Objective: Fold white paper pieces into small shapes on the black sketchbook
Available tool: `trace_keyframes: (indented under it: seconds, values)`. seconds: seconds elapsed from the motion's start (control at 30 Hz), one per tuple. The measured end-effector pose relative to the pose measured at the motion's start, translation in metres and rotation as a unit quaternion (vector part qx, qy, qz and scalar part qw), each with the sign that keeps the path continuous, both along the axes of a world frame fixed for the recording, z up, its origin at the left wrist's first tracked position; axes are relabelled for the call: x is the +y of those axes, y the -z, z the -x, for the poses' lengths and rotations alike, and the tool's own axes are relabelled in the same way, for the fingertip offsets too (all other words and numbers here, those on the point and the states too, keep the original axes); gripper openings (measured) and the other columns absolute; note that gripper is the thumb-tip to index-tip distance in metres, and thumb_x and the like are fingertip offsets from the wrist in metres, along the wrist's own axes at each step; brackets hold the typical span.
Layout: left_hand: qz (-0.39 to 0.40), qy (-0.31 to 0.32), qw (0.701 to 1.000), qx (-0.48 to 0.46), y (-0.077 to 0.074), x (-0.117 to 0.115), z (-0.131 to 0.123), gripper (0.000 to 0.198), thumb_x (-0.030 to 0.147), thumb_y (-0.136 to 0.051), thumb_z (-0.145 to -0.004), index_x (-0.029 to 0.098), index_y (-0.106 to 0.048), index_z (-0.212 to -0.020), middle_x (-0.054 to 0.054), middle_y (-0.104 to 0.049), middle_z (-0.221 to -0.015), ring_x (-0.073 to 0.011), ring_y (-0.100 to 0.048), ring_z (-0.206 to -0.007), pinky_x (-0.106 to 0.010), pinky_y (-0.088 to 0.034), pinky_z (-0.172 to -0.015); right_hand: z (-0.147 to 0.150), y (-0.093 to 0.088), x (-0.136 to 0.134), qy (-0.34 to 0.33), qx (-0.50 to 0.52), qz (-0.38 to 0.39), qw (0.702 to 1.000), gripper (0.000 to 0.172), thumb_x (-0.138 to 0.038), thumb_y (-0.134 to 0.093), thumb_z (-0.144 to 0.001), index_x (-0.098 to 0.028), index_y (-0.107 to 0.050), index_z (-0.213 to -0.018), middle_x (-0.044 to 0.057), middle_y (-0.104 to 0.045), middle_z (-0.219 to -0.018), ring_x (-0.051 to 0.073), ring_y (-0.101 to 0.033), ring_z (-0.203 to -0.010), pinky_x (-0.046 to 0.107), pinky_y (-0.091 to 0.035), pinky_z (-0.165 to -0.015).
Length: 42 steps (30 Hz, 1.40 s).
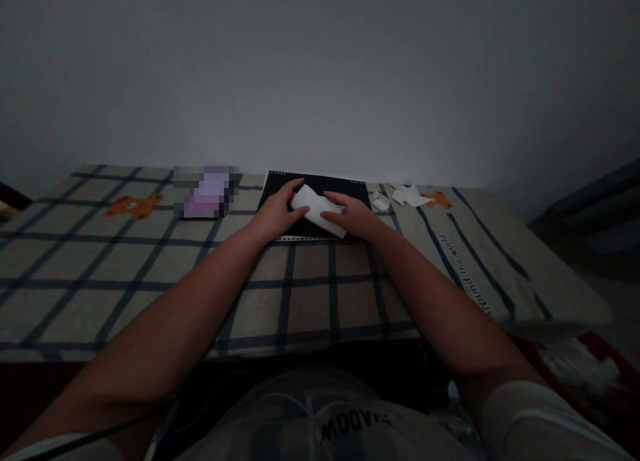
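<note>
A folded piece of white paper [318,209] is held between both hands, just over a black notebook or board [320,181] that lies on the table. My left hand [280,211] grips the paper's left end, thumb on the near side and fingers on the far side. At the other end, my right hand [351,214] pinches the paper between thumb and index finger. Its remaining fingers are mostly hidden. Small holes line the edges of the black thing, and some white shows along its near edge.
A checked cloth [250,314] covers the table against a plain wall [320,81]. To the left lies a phone-like device [207,193], blurred out. Several white paper scraps [411,195] lie to the right. Below the table's right edge is a red container [600,354] with whitish stuff.
</note>
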<state>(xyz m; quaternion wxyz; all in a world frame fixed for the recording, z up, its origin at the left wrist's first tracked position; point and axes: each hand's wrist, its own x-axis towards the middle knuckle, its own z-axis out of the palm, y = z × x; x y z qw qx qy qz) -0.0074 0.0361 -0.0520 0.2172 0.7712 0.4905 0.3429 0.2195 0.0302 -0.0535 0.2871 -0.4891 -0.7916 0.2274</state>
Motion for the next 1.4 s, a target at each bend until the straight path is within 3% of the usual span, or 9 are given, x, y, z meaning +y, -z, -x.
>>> trace_keyframes:
  seconds: [0.3, 0.53, 0.67, 0.77, 0.87, 0.97, 1.2, 1.33, 1.4]
  values:
    - [-0.005, 0.019, 0.998, -0.060, 0.005, 0.001, -0.003, 0.072, 0.027, -0.068, -0.083, 0.019, -0.043, -0.150, -0.009, -0.066, -0.119, -0.0203, -0.065, -0.106, -0.038, -0.052, -0.100, 0.002, 0.000, -0.001, 0.007, -0.023, -0.086, 0.996, 0.064, -0.022, -0.075, -0.080, -0.014, -0.060, -0.141, 0.014, -0.067, -0.124, 0.026, -0.062, -0.111, 0.042, -0.049, -0.098]
    - [-0.010, -0.028, 0.996, -0.080, 0.003, 0.006, -0.001, 0.068, 0.028, -0.074, -0.081, 0.022, -0.050, -0.145, -0.013, -0.059, -0.136, -0.0225, -0.063, -0.112, -0.040, -0.055, -0.096, -0.002, -0.014, -0.008, 0.005, 0.031, -0.022, 0.999, 0.054, -0.020, -0.072, -0.081, -0.015, -0.067, -0.134, 0.006, -0.071, -0.096, 0.018, -0.060, -0.081, 0.035, -0.050, -0.079]
    - [0.071, -0.061, 0.980, -0.175, -0.002, 0.007, -0.003, 0.071, 0.025, -0.075, -0.082, 0.018, -0.048, -0.147, -0.016, -0.057, -0.143, -0.0224, -0.066, -0.113, -0.041, -0.053, -0.104, -0.005, -0.012, -0.002, 0.019, 0.102, -0.016, 0.994, 0.054, -0.024, -0.072, -0.080, -0.015, -0.066, -0.132, 0.004, -0.069, -0.088, 0.016, -0.057, -0.073, 0.033, -0.049, -0.072]
    - [0.175, -0.045, 0.934, -0.309, -0.007, 0.001, -0.007, 0.060, 0.024, -0.072, -0.086, 0.018, -0.052, -0.142, -0.016, -0.056, -0.147, -0.0234, -0.065, -0.119, -0.042, -0.055, -0.103, -0.003, -0.006, 0.005, 0.050, 0.191, -0.015, 0.980, 0.054, -0.030, -0.072, -0.079, -0.017, -0.064, -0.131, 0.003, -0.068, -0.085, 0.016, -0.056, -0.069, 0.032, -0.049, -0.068]
    - [0.279, 0.028, 0.878, -0.387, -0.012, -0.006, -0.012, 0.034, 0.026, -0.072, -0.086, 0.013, -0.068, -0.118, -0.016, -0.069, -0.131, -0.0239, -0.066, -0.118, -0.039, -0.054, -0.104, 0.002, -0.002, 0.007, 0.056, 0.292, -0.004, 0.955, 0.057, -0.034, -0.074, -0.077, -0.018, -0.061, -0.130, 0.002, -0.068, -0.084, 0.016, -0.059, -0.071, 0.032, -0.050, -0.068]
    - [0.320, 0.038, 0.857, -0.402, -0.015, -0.011, -0.014, 0.017, 0.027, -0.074, -0.086, 0.012, -0.073, -0.095, -0.013, -0.077, -0.105, -0.0215, -0.071, -0.103, -0.037, -0.056, -0.099, 0.008, -0.001, 0.002, 0.045, 0.332, 0.023, 0.942, 0.058, -0.035, -0.078, -0.073, -0.020, -0.061, -0.126, 0.001, -0.067, -0.081, 0.016, -0.059, -0.070, 0.031, -0.050, -0.067]
    - [0.267, -0.043, 0.886, -0.377, -0.020, -0.013, -0.012, 0.018, 0.028, -0.079, -0.081, 0.014, -0.069, -0.074, -0.004, -0.072, -0.076, -0.0131, -0.065, -0.072, -0.027, -0.055, -0.075, 0.012, -0.013, -0.010, 0.052, 0.337, 0.117, 0.933, 0.065, -0.041, -0.076, -0.079, -0.022, -0.053, -0.137, -0.005, -0.060, -0.065, 0.013, -0.050, -0.055, 0.027, -0.041, -0.054]
    - [0.265, -0.044, 0.902, -0.337, -0.020, -0.015, -0.013, 0.023, 0.028, -0.082, -0.077, 0.016, -0.065, -0.067, -0.001, -0.065, -0.065, -0.0108, -0.056, -0.058, -0.024, -0.047, -0.058, 0.011, -0.016, -0.009, 0.075, 0.330, 0.149, 0.929, 0.033, -0.048, -0.068, -0.085, -0.019, -0.066, -0.099, -0.004, -0.056, -0.061, 0.009, -0.045, -0.050, 0.025, -0.032, -0.049]
    - [0.264, -0.041, 0.912, -0.310, -0.020, -0.017, -0.014, 0.025, 0.027, -0.081, -0.075, 0.017, -0.062, -0.063, 0.000, -0.061, -0.061, -0.0101, -0.052, -0.054, -0.023, -0.041, -0.053, 0.010, -0.015, -0.008, 0.081, 0.306, 0.139, 0.938, 0.031, -0.049, -0.069, -0.083, -0.019, -0.062, -0.078, -0.004, -0.052, -0.056, 0.009, -0.042, -0.050, 0.025, -0.028, -0.049]
